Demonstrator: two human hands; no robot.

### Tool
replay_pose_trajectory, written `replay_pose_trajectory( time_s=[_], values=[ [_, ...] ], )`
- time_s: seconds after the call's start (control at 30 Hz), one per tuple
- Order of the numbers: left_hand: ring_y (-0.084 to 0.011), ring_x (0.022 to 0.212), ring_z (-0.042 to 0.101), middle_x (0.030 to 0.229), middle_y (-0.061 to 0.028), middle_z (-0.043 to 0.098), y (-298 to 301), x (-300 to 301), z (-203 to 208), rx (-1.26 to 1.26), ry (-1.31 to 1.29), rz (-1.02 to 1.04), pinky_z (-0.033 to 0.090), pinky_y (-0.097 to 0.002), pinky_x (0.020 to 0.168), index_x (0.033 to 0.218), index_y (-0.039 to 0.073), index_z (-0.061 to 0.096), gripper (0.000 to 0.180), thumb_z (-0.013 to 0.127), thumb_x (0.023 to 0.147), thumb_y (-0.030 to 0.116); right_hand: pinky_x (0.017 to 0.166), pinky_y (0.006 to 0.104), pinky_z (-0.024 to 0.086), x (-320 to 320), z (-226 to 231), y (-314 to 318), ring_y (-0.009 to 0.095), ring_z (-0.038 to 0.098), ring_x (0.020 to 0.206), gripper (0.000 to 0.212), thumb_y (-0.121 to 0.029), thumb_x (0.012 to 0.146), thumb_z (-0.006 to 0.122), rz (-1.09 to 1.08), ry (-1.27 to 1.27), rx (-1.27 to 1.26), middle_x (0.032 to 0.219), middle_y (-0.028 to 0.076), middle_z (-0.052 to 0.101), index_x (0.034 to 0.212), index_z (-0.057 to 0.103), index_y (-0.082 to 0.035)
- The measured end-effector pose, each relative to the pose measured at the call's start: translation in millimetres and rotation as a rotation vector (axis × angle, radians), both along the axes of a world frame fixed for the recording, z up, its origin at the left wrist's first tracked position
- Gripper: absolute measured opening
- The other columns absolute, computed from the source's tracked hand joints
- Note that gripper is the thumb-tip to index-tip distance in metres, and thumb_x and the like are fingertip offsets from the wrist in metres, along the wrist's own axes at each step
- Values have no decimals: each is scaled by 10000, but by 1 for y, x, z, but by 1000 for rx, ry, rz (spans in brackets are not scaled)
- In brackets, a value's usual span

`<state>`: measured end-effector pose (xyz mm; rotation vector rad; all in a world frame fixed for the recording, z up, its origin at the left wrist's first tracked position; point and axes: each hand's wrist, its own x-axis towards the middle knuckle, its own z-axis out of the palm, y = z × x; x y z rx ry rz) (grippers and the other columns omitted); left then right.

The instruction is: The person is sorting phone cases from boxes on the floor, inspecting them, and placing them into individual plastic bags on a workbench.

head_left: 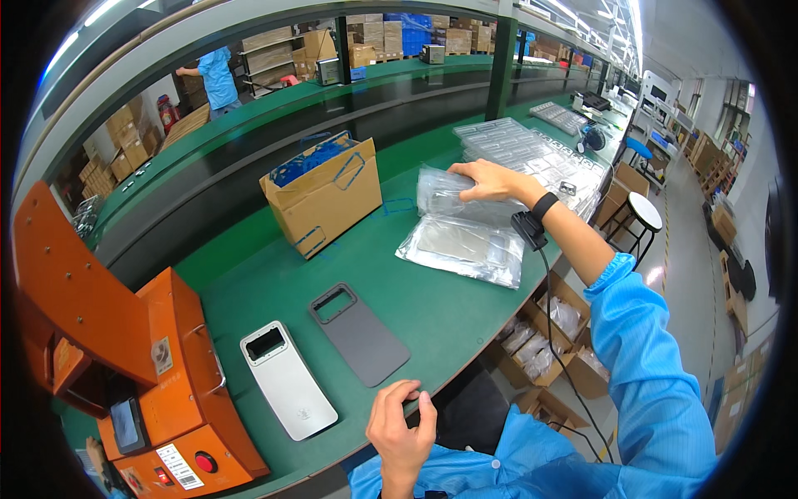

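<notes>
My right hand [486, 180] is reached out over the bench, its fingers closed on the top of a stack of clear plastic bags [436, 193]. Just in front of that lies a flat, shiny clear bag [465, 249] with a pale panel inside. Close to the bench's front edge, my left hand [401, 424] is held with its fingers loosely curled and the thumb apart, nothing in it. Beyond it lie a dark grey phone back cover [366, 337] and, to the left, a silver one [291, 387], both with a rectangular opening at the far end.
An orange press machine [187, 374] with a red button stands at the left. Behind the covers is an open cardboard box [328, 195] with blue frames in and around it. Clear plastic trays [532, 150] are stacked at the back right. A cable hangs from my right wrist.
</notes>
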<state>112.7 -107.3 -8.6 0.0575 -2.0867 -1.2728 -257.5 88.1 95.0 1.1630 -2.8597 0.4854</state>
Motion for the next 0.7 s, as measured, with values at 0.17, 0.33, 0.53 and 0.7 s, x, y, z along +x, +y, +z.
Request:
replay_pose_trajectory(
  time_s=[0.17, 0.33, 0.53, 0.7],
  values=[
    [-209, 695, 644, 875, -123, 649, 1, -1, -3, -20, 6, 17, 512, -305, 655, 930, 2, 609, 155, 650, 780, -4, 788, 409, 512, 28, -1, -24, 341, 651, 887, 619, -484, 701, 681, 61, 148, 69, 924, 155, 678, 1098, 626, -11],
    [-214, 690, 641, 875, -120, 651, 0, -1, -5, -75, 28, 31, 509, -306, 644, 923, 4, 607, 160, 654, 770, -6, 747, 422, 532, 17, -16, -36, 374, 650, 820, 466, -327, 638, 692, 175, 320, 68, 870, 193, 675, 939, 660, 27],
    [-226, 690, 638, 866, -116, 652, 2, -3, -5, -91, 37, 36, 505, -317, 643, 925, 6, 607, 170, 656, 763, -7, 721, 446, 537, 22, -19, -44, 388, 651, 777, 427, -227, 602, 709, 150, 339, 171, 755, 219, 644, 926, 620, 37],
    [-238, 720, 633, 883, -97, 662, 1, -1, -6, -110, 48, 40, 514, -323, 634, 912, 17, 632, 184, 690, 737, 17, 666, 472, 530, 19, -30, -47, 389, 653, 754, 359, -68, 623, 667, -17, 479, 172, 749, 206, 645, 963, 581, 9]
  ],
)
